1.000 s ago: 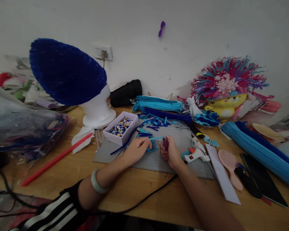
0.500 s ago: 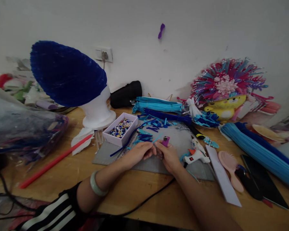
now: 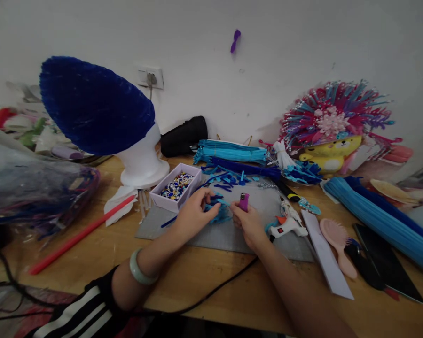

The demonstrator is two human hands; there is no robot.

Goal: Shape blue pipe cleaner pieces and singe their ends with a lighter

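Observation:
My left hand (image 3: 197, 211) is over the grey board (image 3: 204, 239), its thumb and fingers apart around small blue pieces (image 3: 221, 213) lying there; whether it grips one is not clear. My right hand (image 3: 248, 220) is closed on a purple lighter (image 3: 244, 202), which sticks up from the fist. A thin light-blue strip seems to reach from the right fingertips towards the left hand. Just left of my left hand stands a pale box of beads (image 3: 177, 187).
A white glue gun (image 3: 287, 228), a white strip (image 3: 327, 256) and a pink hairbrush (image 3: 339, 244) lie at right. Behind are blue stem bundles (image 3: 232, 152) and a head stand (image 3: 144, 162) with a blue headpiece (image 3: 95, 105). A black cable (image 3: 215, 291) crosses the front.
My hands have moved apart. The left one has shifted left and opened its fingers over the blue pieces; the right one has moved slightly right with the lighter, now more upright.

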